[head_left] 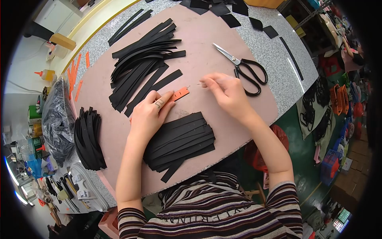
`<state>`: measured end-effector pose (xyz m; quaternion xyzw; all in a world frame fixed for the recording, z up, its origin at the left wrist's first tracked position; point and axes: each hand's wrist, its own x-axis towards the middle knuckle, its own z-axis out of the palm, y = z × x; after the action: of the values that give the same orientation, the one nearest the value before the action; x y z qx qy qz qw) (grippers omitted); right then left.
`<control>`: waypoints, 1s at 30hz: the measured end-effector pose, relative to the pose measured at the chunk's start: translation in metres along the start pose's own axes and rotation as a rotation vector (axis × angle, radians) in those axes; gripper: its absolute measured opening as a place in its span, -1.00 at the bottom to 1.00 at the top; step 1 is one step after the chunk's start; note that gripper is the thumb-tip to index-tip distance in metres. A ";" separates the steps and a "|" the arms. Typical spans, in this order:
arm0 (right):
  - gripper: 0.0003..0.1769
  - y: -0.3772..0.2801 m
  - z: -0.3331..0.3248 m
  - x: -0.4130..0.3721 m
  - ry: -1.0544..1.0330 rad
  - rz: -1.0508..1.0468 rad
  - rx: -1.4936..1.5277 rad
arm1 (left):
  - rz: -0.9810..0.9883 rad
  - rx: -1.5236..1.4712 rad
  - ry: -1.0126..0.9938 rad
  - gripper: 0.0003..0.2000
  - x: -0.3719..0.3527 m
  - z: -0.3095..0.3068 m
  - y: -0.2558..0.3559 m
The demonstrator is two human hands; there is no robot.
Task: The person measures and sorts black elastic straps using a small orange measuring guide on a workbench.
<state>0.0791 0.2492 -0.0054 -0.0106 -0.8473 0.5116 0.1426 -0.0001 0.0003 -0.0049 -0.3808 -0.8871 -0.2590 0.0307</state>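
Note:
My left hand [151,111] has its fingers closed on an orange strip [182,93] that carries short dark marks or slits. Under that strip shows the edge of a black strip. To the right, my right hand [227,91] is closed in a pinch, its fingertips a little apart from the orange strip's end. A thin, pale thing in the pinch is too small to name. Below my left hand lies a fanned stack of black strips [181,139]. Beyond it spreads a larger pile of black strips [139,65].
Black-handled scissors [242,65] lie open-bladed to the right of my right hand. Another bundle of black strips [87,137] is at the left edge, beside a black plastic bag [59,119]. Orange strips [73,75] and black square pieces [219,10] lie farther off.

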 end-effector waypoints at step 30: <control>-0.79 -0.004 0.069 0.037 -0.316 -0.441 -0.354 | -0.241 -0.100 0.349 -0.72 -0.016 -0.055 -0.028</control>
<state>0.0267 0.1932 -0.0236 0.2284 -0.9166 0.3082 0.1126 -0.0161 -0.0528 0.0259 -0.2225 -0.8936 -0.3662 0.1335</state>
